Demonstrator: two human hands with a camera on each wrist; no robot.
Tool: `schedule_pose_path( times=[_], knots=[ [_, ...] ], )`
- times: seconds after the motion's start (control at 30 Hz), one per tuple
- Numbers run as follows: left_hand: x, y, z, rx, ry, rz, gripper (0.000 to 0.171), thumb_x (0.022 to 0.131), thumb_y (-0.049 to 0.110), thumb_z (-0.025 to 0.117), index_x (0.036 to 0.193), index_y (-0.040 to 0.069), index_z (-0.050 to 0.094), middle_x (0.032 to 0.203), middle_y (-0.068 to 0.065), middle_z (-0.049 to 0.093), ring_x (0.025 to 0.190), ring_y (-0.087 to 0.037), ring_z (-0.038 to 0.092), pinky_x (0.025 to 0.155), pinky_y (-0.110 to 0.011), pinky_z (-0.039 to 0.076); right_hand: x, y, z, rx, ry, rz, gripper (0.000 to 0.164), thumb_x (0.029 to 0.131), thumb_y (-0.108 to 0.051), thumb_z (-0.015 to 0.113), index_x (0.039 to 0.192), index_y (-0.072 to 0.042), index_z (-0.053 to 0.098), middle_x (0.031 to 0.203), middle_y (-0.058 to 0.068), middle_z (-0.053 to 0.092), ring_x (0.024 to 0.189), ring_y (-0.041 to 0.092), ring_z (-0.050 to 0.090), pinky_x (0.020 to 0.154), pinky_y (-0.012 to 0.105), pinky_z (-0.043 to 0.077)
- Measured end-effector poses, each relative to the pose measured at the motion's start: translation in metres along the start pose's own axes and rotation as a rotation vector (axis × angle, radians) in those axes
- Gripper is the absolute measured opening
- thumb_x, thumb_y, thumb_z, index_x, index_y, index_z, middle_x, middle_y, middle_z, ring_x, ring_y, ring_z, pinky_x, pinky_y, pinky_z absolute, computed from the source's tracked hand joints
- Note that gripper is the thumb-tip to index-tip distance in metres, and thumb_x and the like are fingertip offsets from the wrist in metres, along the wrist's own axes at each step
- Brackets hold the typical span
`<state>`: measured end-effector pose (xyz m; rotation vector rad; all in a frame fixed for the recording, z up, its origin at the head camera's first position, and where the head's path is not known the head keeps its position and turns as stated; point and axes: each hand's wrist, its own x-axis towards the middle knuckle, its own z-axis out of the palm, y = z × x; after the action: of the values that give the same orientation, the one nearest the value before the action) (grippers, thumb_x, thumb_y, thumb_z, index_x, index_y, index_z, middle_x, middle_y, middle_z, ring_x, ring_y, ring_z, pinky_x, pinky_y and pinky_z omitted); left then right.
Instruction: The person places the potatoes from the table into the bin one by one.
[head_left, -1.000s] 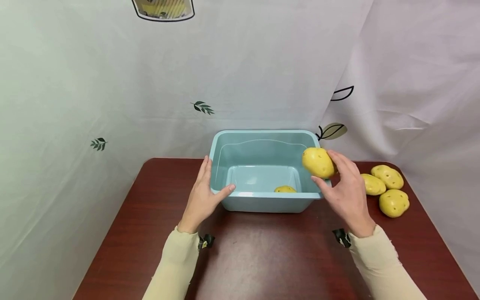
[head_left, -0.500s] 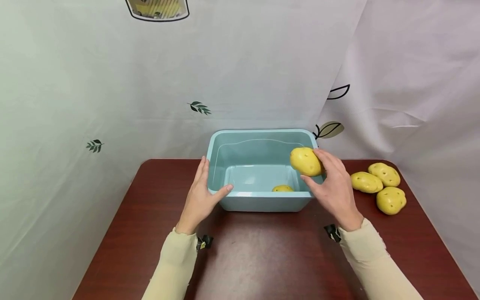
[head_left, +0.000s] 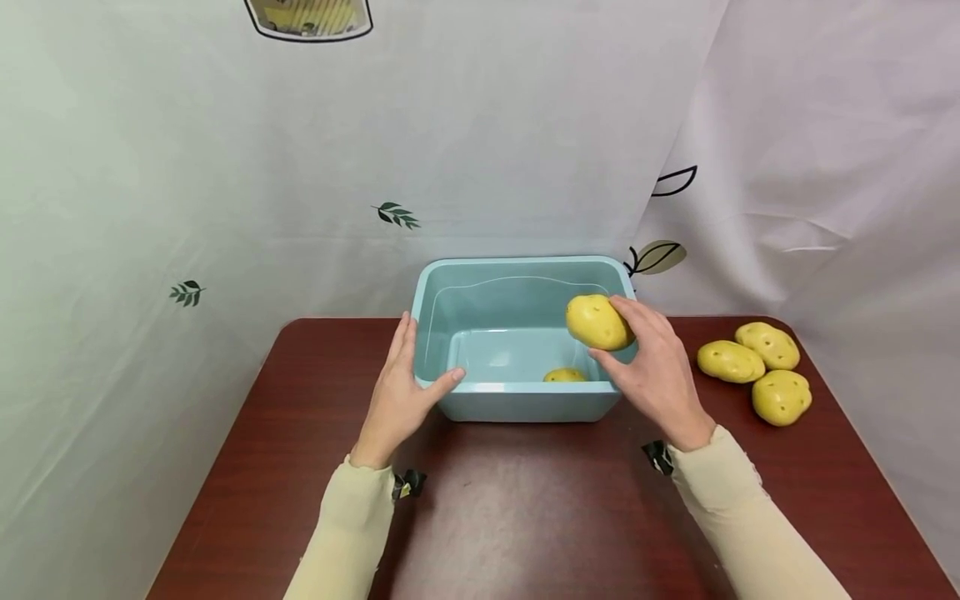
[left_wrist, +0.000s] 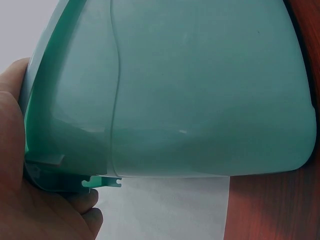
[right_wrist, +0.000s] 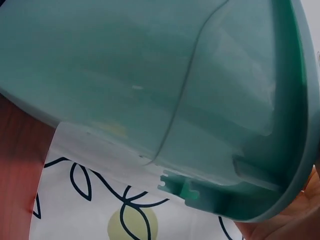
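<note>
My right hand holds a yellow potato between thumb and fingers, above the right part of a pale blue-green plastic tub. Only the top of another potato shows behind the tub's front rim, inside on the floor. At the front left corner, my left hand rests against the tub, fingers straight along the outside and thumb over the front rim. In the left wrist view that hand touches the rim. The tub wall fills most of the right wrist view and hides the held potato.
Three potatoes lie together at the table's right side: one at the back, one to the left and one in front. A white printed curtain hangs behind the dark red wooden table.
My right hand has carried the potato leftward, from the tub's right rim to above its inside. My left hand stays at the front left corner. The head view has shifted slightly.
</note>
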<state>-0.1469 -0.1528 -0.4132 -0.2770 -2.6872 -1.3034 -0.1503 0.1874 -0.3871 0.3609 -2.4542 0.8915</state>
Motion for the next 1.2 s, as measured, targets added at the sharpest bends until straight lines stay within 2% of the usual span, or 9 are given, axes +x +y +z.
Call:
schedule_pose_path(
  times=[0.37,0.93,1.2],
  knots=[
    [0.0008,0.0004,-0.0003,-0.005,0.002,0.002,0.108,0.086,0.065,0.068,0.163,0.014,0.011,0.167,0.013,0.001,0.153,-0.016,0.012,0.116,-0.054,0.026,0.0,0.0036,0.004,-0.004,-0.045,-0.001,0.072,0.076,-0.012,0.089,0.139,-0.002,0.057,0.136,0.018,0.058,0.125,0.039,0.051,0.102,0.058,0.04],
    [0.0022,-0.0002,-0.0009,0.0,0.003,0.005,0.107,0.087,0.064,0.068,0.163,0.015,0.01,0.167,0.013,0.001,0.153,-0.017,0.012,0.116,-0.055,0.026,0.0015,0.0043,0.0032,0.014,-0.134,0.066,0.071,0.078,-0.019,0.088,0.139,-0.002,0.057,0.137,0.02,0.058,0.126,0.039,0.05,0.101,0.057,0.04],
    [0.0009,-0.0002,-0.0004,0.009,0.006,-0.001,0.108,0.086,0.064,0.068,0.162,0.013,0.012,0.167,0.012,0.002,0.153,-0.017,0.013,0.116,-0.055,0.026,0.001,0.0049,0.0034,0.029,-0.13,0.056,0.058,0.081,-0.013,0.084,0.133,0.0,0.062,0.135,0.021,0.059,0.127,0.04,0.05,0.105,0.059,0.037]
  ],
)
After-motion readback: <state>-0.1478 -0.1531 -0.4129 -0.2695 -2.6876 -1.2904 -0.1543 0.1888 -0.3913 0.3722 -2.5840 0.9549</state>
